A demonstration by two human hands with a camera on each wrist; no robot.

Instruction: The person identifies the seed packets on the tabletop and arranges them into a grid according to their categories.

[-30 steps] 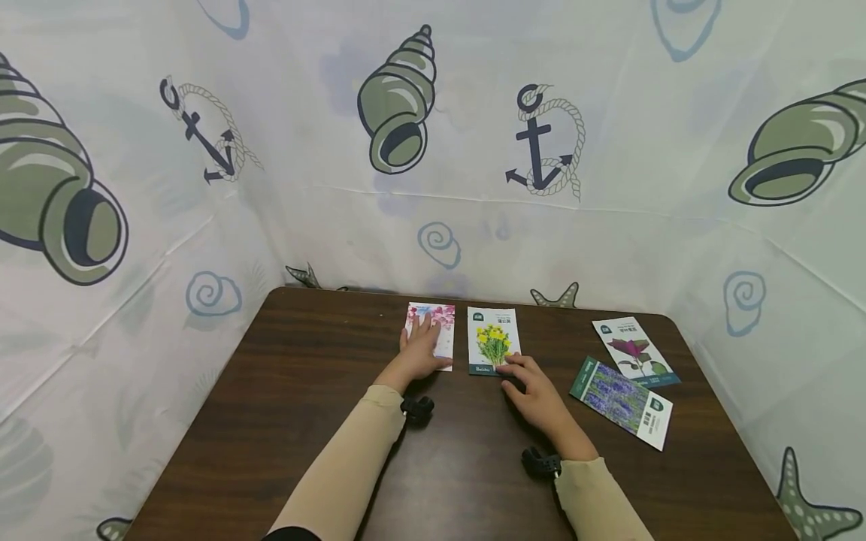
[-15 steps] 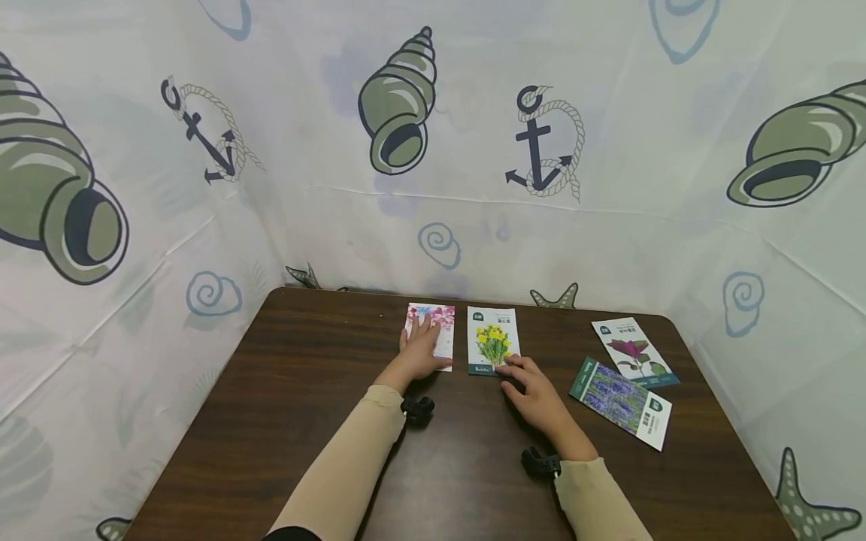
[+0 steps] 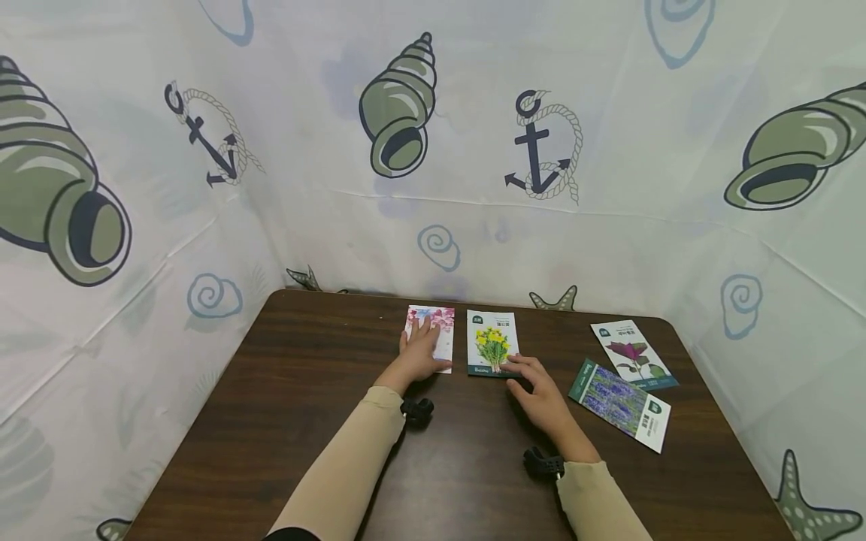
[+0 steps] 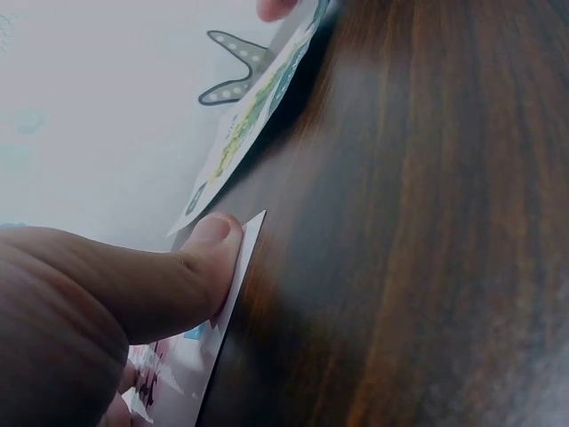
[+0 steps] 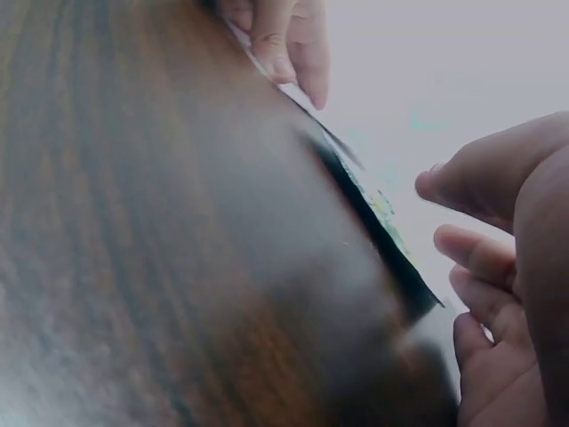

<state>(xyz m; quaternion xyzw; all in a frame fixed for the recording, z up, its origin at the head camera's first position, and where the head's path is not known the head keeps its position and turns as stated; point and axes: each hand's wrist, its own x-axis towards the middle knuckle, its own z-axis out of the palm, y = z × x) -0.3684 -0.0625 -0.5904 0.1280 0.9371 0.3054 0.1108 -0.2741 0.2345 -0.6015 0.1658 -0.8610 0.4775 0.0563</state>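
My left hand (image 3: 416,356) lies flat with spread fingers on a seed packet with pink blossoms (image 3: 444,321), covering part of it. In the left wrist view its thumb (image 4: 191,271) rests along that packet's near edge. Beside it on the right lies a seed packet with yellow flowers (image 3: 492,338). At the lower right corner of this packet is my right hand (image 3: 544,398), fingers loosely bent and holding nothing. The right wrist view shows the fingertips (image 5: 453,240) of this hand apart from the packet's green and yellow face (image 5: 382,209).
At the right of the brown table (image 3: 304,421) a lavender seed packet (image 3: 619,400) overlaps the lower end of a packet with a dark pink flower (image 3: 634,349). A printed curtain (image 3: 473,218) stands behind the table and at both sides.
My right hand has shifted slightly to the right, its fingers drawing back a little from the yellow-flower packet. The left hand and all the packets stay where they were.
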